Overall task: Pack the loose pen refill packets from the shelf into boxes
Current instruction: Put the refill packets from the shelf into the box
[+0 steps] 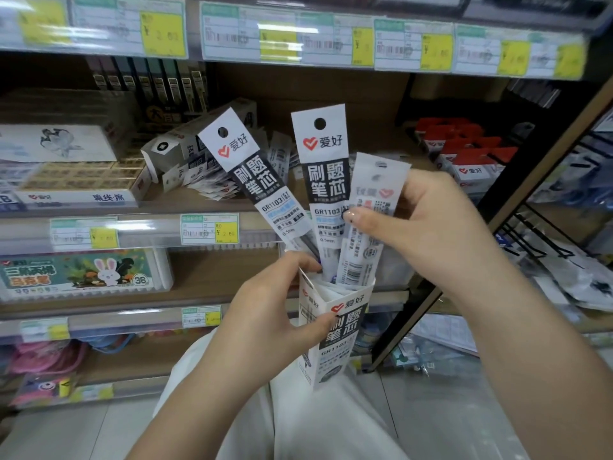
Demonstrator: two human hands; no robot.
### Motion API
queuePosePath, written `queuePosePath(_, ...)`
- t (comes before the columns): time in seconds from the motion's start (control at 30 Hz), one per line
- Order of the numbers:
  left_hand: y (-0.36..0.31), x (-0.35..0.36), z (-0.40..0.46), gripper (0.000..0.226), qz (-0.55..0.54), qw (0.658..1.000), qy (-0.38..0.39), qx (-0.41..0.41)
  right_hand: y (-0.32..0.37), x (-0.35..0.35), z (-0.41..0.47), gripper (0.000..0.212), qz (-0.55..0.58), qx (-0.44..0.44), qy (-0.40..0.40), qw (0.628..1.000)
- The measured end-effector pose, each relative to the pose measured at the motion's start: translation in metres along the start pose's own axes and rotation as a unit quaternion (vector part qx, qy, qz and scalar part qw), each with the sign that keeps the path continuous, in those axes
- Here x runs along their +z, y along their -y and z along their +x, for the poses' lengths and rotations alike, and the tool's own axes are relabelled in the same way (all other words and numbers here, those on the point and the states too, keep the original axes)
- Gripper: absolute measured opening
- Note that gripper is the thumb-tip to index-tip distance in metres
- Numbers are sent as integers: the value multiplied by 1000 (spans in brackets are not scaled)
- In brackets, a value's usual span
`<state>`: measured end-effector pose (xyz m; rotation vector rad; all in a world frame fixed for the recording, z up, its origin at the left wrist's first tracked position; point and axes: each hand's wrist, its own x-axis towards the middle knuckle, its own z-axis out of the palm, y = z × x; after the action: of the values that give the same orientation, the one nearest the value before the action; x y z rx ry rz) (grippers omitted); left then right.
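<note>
1. The left hand [265, 313] is wrapped around an upright white refill box [335, 333], thumb pressed on its printed front face and fingers curled over its open top edge.
2. Three pen refill packets stand in the box mouth, fanned out above it: a left packet [252, 180] tilted leftward, a middle packet [323, 167] nearly upright, and a right packet [371, 214] showing its back side.
3. The right hand [431, 234] pinches the right packet about midway up, thumb on the near face and fingers behind; its lower end sits inside the box.
4. A heap of loose refill packets [212, 184] lies on the shelf [185, 197] behind, beside a tipped-over box [169, 154].
</note>
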<state>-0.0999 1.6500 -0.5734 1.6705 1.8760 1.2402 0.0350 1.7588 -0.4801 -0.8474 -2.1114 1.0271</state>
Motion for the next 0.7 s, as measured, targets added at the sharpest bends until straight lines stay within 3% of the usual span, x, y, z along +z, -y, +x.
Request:
queuePosePath(0.17, 1, 1, 1, 46, -1, 1000, -5, -3, -11, 8, -3, 5, -99, 19, 49, 994)
queuePosePath(0.3, 1, 2, 1, 43, -10, 1000, -9, -9, -16, 11, -5, 16, -167, 28, 87, 982)
queuePosePath(0.53, 0, 1, 1, 44, -10, 1000, -6, -10, -8, 6, -4, 13, -171, -21, 37, 984)
queuePosePath(0.7, 1, 0, 0, 41, 2, 1000, -11, -12, -15, 14, -3, 23, -220, 18, 90, 971)
